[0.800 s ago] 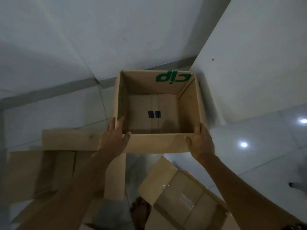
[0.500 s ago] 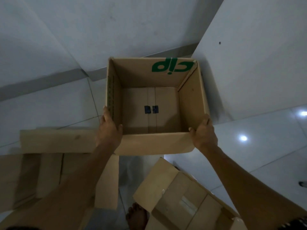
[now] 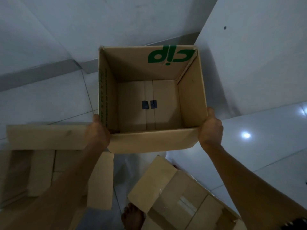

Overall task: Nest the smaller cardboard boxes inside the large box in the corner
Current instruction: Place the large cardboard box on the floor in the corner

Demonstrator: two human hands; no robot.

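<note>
An open brown cardboard box (image 3: 150, 141) with a green upside-down logo on its far inner wall fills the middle of the view, near the room's corner. Nothing lies inside it; two dark tape patches mark its bottom. My left hand (image 3: 97, 132) grips its near left corner. My right hand (image 3: 211, 128) grips its near right corner. A second open box (image 3: 179, 201) with its flaps spread lies on the floor at lower right. Another opened box (image 3: 44, 138) with a long flap lies at lower left, partly hidden by my left arm.
White walls (image 3: 249, 55) meet in a corner just behind the held box, with a grey skirting (image 3: 38, 73) along the left wall. The floor is glossy white tile (image 3: 257, 146). My bare foot (image 3: 132, 218) stands between the two lower boxes.
The held box has come closer to the camera and looks larger. Both hands keep their hold on its near corners, and the view has tilted slightly.
</note>
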